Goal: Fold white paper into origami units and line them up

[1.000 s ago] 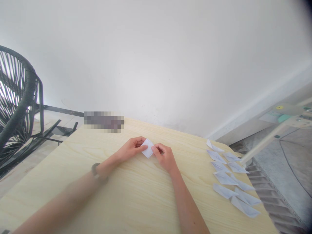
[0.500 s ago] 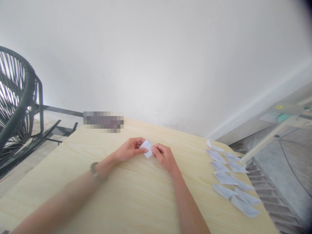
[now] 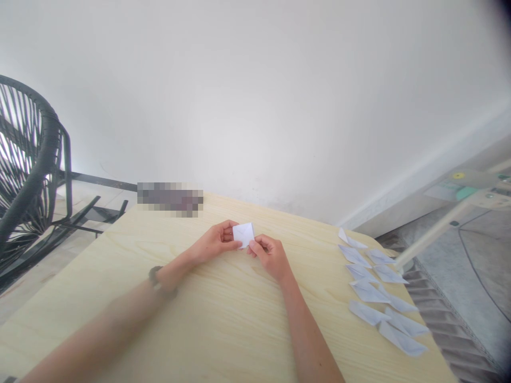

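Note:
A small square of folded white paper (image 3: 244, 234) is held up between my two hands over the wooden table. My left hand (image 3: 217, 239) is closed on its left side, with the thumb along the lower edge and the fingers behind. At the lower right corner, my right hand (image 3: 269, 252) pinches the paper between thumb and fingertips. Faint crease lines show on the side facing me. Several folded white paper pieces (image 3: 367, 291), long and pointed at the ends, lie in two rough columns on the table to the right of my hands.
The light wooden table (image 3: 223, 330) stands against a white wall (image 3: 255, 106). A blurred-out dark object (image 3: 170, 199) sits at its back left edge. Left of the table is a black woven chair (image 3: 43, 143); at right, a pale metal pole (image 3: 435, 234) slants past the table's edge.
The folded paper has turned from a diamond to an upright square and is slightly higher. My right hand's grip is now at its lower right corner. The pieces at right lie as before.

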A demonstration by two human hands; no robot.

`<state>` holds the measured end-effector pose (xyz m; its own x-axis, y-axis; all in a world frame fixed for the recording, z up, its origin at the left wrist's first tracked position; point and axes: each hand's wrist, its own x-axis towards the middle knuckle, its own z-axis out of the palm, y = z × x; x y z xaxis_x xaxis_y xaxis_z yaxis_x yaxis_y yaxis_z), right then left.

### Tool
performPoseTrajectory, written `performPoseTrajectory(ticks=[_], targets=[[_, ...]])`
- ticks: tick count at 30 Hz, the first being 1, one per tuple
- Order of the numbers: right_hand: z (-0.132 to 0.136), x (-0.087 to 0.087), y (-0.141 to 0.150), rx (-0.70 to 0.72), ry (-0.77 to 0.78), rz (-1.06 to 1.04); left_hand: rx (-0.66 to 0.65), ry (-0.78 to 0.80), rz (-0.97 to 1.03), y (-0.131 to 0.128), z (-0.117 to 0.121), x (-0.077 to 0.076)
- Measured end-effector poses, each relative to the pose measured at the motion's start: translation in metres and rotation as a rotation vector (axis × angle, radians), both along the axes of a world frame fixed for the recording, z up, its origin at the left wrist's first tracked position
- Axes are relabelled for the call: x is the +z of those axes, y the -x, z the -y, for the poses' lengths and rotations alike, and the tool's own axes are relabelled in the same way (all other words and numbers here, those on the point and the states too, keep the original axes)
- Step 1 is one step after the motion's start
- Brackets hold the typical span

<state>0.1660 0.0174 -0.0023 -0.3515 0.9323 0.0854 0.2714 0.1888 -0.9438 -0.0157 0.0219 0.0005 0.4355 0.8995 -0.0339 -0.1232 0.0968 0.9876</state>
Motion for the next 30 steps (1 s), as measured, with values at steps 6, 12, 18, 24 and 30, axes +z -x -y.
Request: performPoseTrajectory(ticks=[6, 12, 18, 24, 30], targets=[[0.0009, 0.0005, 0.0014, -0.025, -0.068, 0.060, 0.016, -0.013, 0.013, 0.0008, -0.0001, -0.0007], [0.0007, -0.0005, 0.0012, -0.016, -0.078, 0.060, 0.023, -0.022, 0.000, -0.0004, 0.0001, 0.0016], [-0.0003, -0.0012, -0.0002, 0.001, -0.071, 0.069, 0.027, -0.052, -0.094, 0.0007, -0.0008, 0.0026], [0.0005, -0.0023, 0.0000, 0.008, -0.085, 0.079, 0.027, -0.043, -0.107, 0.0023, -0.0013, -0.0009], [-0.0001, -0.0019, 0.0018, -0.047, -0.083, 0.037, 0.039, -0.046, -0.098, -0.0007, -0.0013, 0.0016]])
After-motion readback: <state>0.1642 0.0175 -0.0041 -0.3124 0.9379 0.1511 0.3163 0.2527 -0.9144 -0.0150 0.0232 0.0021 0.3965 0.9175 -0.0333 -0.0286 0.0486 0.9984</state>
